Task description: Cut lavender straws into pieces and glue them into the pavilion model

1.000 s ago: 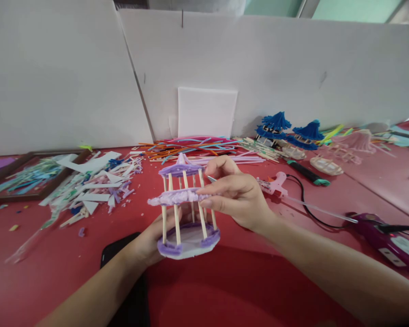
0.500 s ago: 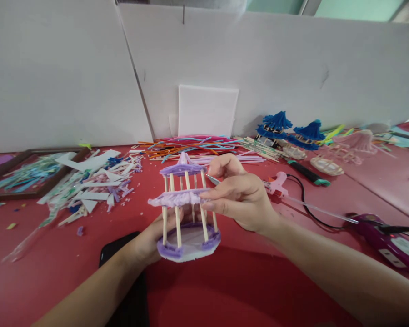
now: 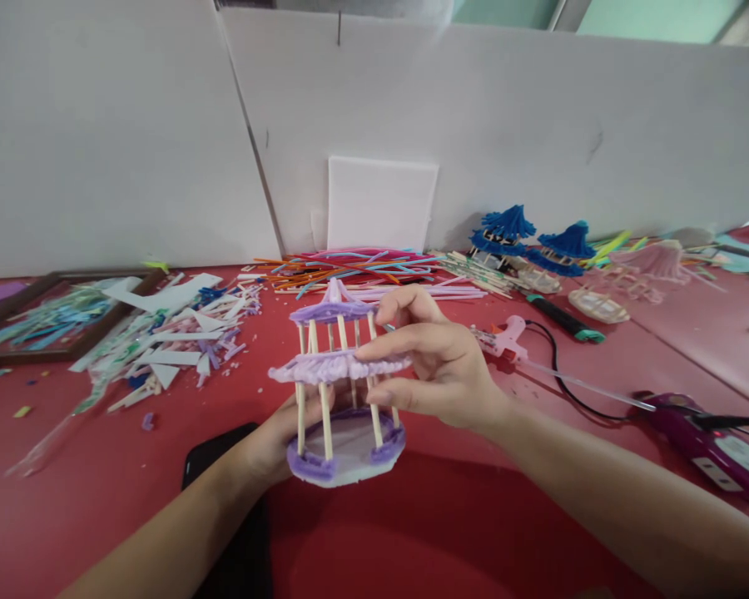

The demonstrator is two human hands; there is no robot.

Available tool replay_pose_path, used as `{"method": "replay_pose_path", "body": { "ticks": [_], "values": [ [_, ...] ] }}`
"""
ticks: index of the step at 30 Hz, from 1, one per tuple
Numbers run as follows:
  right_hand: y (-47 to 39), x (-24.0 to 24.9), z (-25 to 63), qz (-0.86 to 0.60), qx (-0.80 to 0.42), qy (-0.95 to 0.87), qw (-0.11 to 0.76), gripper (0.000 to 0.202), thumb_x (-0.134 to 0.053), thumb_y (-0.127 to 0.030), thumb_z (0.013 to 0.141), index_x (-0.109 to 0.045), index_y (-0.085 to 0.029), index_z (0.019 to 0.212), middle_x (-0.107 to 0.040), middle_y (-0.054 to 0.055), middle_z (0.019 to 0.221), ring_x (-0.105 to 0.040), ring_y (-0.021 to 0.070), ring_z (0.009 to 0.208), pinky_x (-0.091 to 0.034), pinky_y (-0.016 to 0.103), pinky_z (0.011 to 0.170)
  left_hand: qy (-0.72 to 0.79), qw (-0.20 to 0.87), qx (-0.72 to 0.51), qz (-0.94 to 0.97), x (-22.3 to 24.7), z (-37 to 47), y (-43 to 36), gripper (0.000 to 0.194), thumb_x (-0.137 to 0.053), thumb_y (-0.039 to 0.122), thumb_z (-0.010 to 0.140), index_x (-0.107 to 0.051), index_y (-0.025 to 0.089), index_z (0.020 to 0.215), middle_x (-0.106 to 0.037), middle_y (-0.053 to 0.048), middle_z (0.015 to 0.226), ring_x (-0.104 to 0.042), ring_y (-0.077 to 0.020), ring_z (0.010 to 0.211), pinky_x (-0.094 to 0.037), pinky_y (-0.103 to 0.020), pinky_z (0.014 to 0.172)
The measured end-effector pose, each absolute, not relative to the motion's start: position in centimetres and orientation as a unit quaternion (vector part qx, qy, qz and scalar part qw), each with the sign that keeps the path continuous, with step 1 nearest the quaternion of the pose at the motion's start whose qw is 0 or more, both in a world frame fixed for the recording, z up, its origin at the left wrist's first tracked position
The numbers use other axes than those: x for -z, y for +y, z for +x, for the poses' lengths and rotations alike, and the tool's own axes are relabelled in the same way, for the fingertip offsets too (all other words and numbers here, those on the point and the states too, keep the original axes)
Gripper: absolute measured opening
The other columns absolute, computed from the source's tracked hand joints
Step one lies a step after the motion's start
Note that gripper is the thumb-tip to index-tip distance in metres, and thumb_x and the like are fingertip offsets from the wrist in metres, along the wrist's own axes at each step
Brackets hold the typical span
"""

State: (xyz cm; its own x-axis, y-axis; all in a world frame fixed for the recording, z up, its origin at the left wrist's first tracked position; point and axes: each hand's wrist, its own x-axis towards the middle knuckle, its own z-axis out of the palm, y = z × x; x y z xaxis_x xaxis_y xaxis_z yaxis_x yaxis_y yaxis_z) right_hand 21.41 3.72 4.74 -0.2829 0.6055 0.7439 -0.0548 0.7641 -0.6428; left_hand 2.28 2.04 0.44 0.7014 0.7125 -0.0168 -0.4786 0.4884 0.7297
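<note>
A phone (image 3: 246, 545) lies under the left forearm, open red table (image 3: 437, 532) beside it. Above, the left hand (image 3: 280, 437) supports the purple model pavilion (image 3: 321, 367), fingers mostly hidden, closure unclear; the right hand (image 3: 437, 358) has its forefinger on the middle rim, thumb below, pinch unclear. Rightward sits a glue gun (image 3: 509, 339).

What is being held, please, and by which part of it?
A purple model pavilion: the left hand holds it from behind, below the middle tier; the right hand pinches that tier's edge, some metallic thing mostly hidden in its fingers.
</note>
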Motion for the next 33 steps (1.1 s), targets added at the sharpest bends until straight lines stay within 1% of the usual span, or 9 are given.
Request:
{"method": "replay_pose_path", "body": {
  "ticks": [2, 6, 9, 13, 18, 21, 26, 28, 33],
  "values": [
    [3.6, -4.8, 21.3, -0.187, -0.286, -0.75, 0.567, 0.026, -0.078, -0.028, 0.073, -0.075, -0.033, 0.098, -0.047, 0.003, 0.093, -0.047, 0.0177, 0.096, -0.043, 0.037, 0.088, 0.162, 0.855, -0.34, 0.356, -0.6, 2.3, 2.0, 0.024, -0.066, 0.025, 0.085, -0.072, 0.018, 0.106, -0.077, -0.004, 0.097, -0.072, -0.0165, 0.088, -0.052, -0.023, 0.083],
    [3.5, -4.8, 21.2, -0.192, -0.266, -0.745, 0.581, 0.024, -0.077, -0.027, 0.075, -0.075, -0.037, 0.098, -0.044, 0.002, 0.086, -0.044, 0.0179, 0.093, -0.043, 0.037, 0.086, 0.166, 0.86, -0.338, 0.344, -0.3, 2.3, 1.9, 0.019, -0.068, 0.024, 0.083, -0.074, 0.019, 0.1, -0.078, -0.002, 0.091, -0.073, -0.0129, 0.083, -0.053, -0.017, 0.079],
    [3.4, -4.9, 21.2, -0.191, -0.275, -0.743, 0.579, 0.028, -0.076, -0.026, 0.076, -0.073, -0.04, 0.101, -0.044, 0.002, 0.086, -0.044, 0.0178, 0.092, -0.043, 0.037, 0.087, 0.187, 0.849, -0.352, 0.347, 0.0, 2.2, 2.0, 0.022, -0.07, 0.024, 0.081, -0.073, 0.019, 0.103, -0.078, -0.002, 0.088, -0.072, -0.0125, 0.079, -0.053, -0.018, 0.08],
    [3.3, -4.9, 21.2, -0.177, -0.303, -0.738, 0.577, 0.033, -0.076, -0.023, 0.077, -0.071, -0.042, 0.103, -0.047, 0.002, 0.087, -0.044, 0.0172, 0.093, -0.042, 0.037, 0.088, 0.212, 0.835, -0.347, 0.372, 0.2, 2.0, 2.0, 0.038, -0.072, 0.029, 0.079, -0.068, 0.016, 0.115, -0.077, -0.006, 0.093, -0.073, -0.0179, 0.081, -0.056, -0.025, 0.079],
    [3.1, -4.9, 21.2, -0.182, -0.316, -0.722, 0.588, 0.03, -0.076, -0.022, 0.076, -0.073, -0.042, 0.098, -0.05, 0.001, 0.086, -0.045, 0.0164, 0.092, -0.042, 0.037, 0.088, 0.222, 0.831, -0.337, 0.382, 0.6, 2.0, 2.0, 0.046, -0.073, 0.033, 0.077, -0.065, 0.016, 0.119, -0.075, -0.01, 0.104, -0.069, -0.0261, 0.098, -0.054, -0.035, 0.088],
    [3.0, -4.8, 21.2, -0.189, -0.318, -0.72, 0.588, 0.028, -0.076, -0.02, 0.076, -0.074, -0.039, 0.096, -0.051, 0.001, 0.086, -0.046, 0.0162, 0.093, -0.042, 0.037, 0.087, 0.235, 0.828, -0.329, 0.388, 0.8, 1.9, 2.1, 0.047, -0.074, 0.034, 0.075, -0.067, 0.015, 0.117, -0.074, -0.012, 0.108, -0.068, -0.0283, 0.102, -0.052, -0.036, 0.09],
    [3.1, -4.7, 21.1, -0.181, -0.304, -0.72, 0.597, 0.022, -0.074, -0.022, 0.078, -0.075, -0.038, 0.094, -0.05, 0.001, 0.088, -0.048, 0.0156, 0.093, -0.044, 0.036, 0.086, 0.247, 0.821, -0.333, 0.394, 0.3, 1.9, 1.8, 0.037, -0.07, 0.033, 0.079, -0.069, 0.017, 0.113, -0.074, -0.008, 0.106, -0.069, -0.0261, 0.097, -0.053, -0.034, 0.087],
    [3.2, -4.8, 21.2, -0.177, -0.283, -0.733, 0.592, 0.021, -0.073, -0.023, 0.079, -0.076, -0.037, 0.094, -0.049, 0.002, 0.088, -0.048, 0.0162, 0.092, -0.045, 0.036, 0.085, 0.252, 0.815, -0.341, 0.396, -0.1, 2.0, 1.8, 0.038, -0.069, 0.034, 0.08, -0.069, 0.018, 0.113, -0.074, -0.008, 0.108, -0.069, -0.0261, 0.098, -0.053, -0.034, 0.086],
    [3.3, -5.2, 21.5, -0.208, -0.2, -0.778, 0.558, 0.021, -0.078, -0.03, 0.073, -0.076, -0.035, 0.094, -0.048, 0.003, 0.091, -0.046, 0.0193, 0.094, -0.044, 0.039, 0.085, 0.281, 0.803, -0.354, 0.389, -0.5, 2.3, 1.8, 0.041, -0.081, 0.038, 0.066, -0.074, 0.021, 0.102, -0.077, -0.007, 0.099, -0.071, -0.0256, 0.089, -0.055, -0.031, 0.081]
  ]
}}
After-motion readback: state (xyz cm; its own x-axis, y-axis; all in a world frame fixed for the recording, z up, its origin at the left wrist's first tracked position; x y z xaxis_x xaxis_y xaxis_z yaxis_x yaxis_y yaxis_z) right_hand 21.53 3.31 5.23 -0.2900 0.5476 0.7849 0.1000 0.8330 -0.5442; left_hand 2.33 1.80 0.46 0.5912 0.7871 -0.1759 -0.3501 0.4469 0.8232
